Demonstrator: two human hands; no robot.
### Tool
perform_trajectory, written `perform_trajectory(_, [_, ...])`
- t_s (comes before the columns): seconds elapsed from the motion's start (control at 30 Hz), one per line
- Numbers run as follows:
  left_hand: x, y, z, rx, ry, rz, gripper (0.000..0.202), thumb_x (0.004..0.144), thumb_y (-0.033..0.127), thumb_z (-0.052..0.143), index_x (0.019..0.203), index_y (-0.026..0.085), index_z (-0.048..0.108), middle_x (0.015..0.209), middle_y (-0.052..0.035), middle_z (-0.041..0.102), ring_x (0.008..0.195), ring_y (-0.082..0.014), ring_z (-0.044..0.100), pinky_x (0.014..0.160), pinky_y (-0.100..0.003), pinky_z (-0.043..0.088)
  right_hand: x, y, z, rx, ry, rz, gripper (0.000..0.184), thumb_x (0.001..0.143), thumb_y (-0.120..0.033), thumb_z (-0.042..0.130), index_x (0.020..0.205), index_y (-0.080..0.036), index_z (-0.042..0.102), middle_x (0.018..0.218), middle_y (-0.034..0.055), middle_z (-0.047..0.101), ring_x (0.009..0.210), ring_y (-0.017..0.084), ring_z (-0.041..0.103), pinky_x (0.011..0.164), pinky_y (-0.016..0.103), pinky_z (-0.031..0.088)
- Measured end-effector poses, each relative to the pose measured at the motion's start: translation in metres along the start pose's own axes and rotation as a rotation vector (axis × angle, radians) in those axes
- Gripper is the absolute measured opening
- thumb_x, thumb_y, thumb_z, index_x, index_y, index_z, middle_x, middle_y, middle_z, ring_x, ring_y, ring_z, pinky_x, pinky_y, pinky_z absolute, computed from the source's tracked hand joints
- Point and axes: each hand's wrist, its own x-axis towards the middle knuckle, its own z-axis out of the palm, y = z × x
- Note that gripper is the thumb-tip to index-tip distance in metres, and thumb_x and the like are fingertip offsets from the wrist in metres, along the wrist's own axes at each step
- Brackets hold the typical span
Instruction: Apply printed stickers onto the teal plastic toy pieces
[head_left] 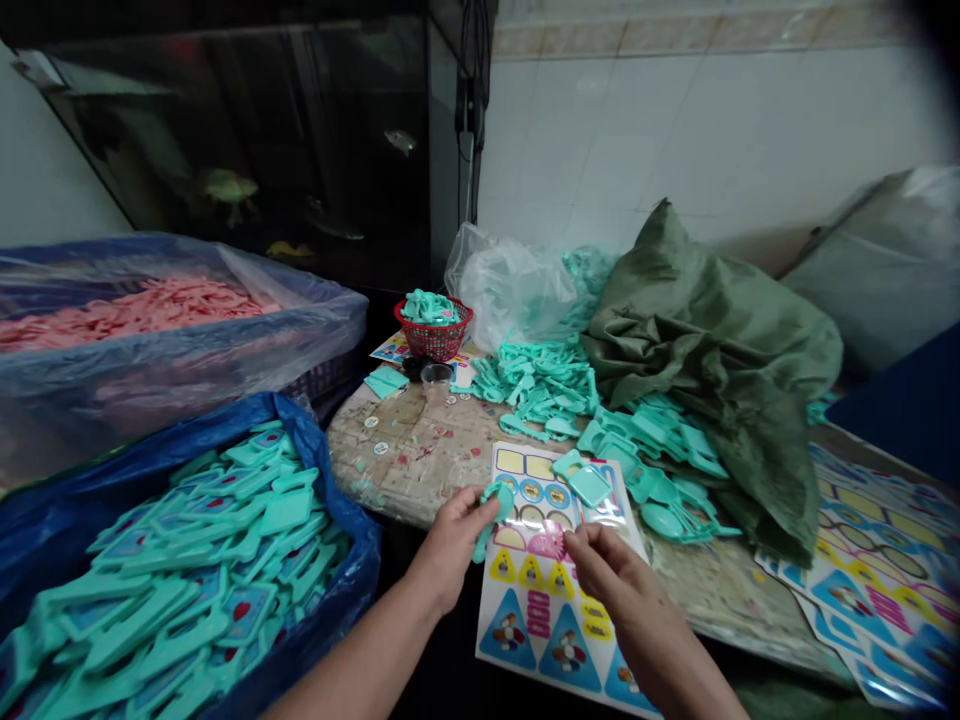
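Note:
My left hand is closed on a small teal plastic toy piece with a rounded end, held above the left edge of a sticker sheet. The fingers of my right hand pinch the edge of a pink half-round sticker over the middle of that sheet. Printed on the sheet are yellow, blue and pink shapes, with blue triangles along its lower edge. A teal piece with a square face lies on the sheet's upper part, just beyond my right hand.
A pile of teal pieces spreads over the worn table, beside a green sack. A red basket stands behind. Blue-lined container of stickered teal pieces sits left, pink pieces beyond. More sticker sheets lie right.

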Motion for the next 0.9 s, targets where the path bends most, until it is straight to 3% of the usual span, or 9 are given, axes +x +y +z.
perform_trajectory(0.13, [-0.036,0.001,0.018,-0.054,-0.071,-0.054,0.028,0.076,0.033,0.064,0.096,0.014,0.06,0.086,-0.0076,0.07,0.08,-0.0213,0.067,0.075,-0.031,0.05,-0.023,-0.004,0.008,0.146,-0.002,0.053,0.035,0.07,-0.054,0.065,0.073,-0.022,0.051,0.063,-0.0043,0.052,0.058,0.011,0.048,0.054,0.021,0.039])
perform_trajectory(0.33, [-0.065,-0.007,0.033,-0.087,-0.191,-0.031,0.028,0.079,0.027,0.063,0.104,0.016,0.057,0.103,-0.0098,0.067,0.093,-0.023,0.065,0.082,-0.033,0.05,-0.042,-0.002,0.01,0.068,0.091,0.006,0.039,0.067,-0.058,0.064,0.076,-0.021,0.053,0.07,-0.0024,0.054,0.063,0.013,0.047,0.057,0.022,0.04])
perform_trajectory(0.53, [-0.08,-0.009,0.038,-0.045,-0.263,0.011,0.024,0.085,0.023,0.054,0.108,0.016,0.053,0.109,-0.0107,0.065,0.101,-0.0221,0.062,0.091,-0.037,0.046,-0.048,0.007,0.009,0.01,0.13,-0.053,0.036,0.072,-0.055,0.062,0.074,-0.021,0.05,0.068,-0.0033,0.05,0.063,0.012,0.044,0.055,0.022,0.036])
perform_trajectory(0.9, [-0.085,-0.013,0.039,-0.019,-0.246,0.056,0.023,0.087,0.021,0.051,0.109,0.016,0.051,0.112,-0.0107,0.064,0.105,-0.0213,0.06,0.092,-0.036,0.045,-0.05,0.012,0.01,-0.103,0.162,-0.169,0.033,0.075,-0.053,0.06,0.077,-0.021,0.05,0.072,-0.0019,0.051,0.066,0.013,0.044,0.058,0.024,0.036])
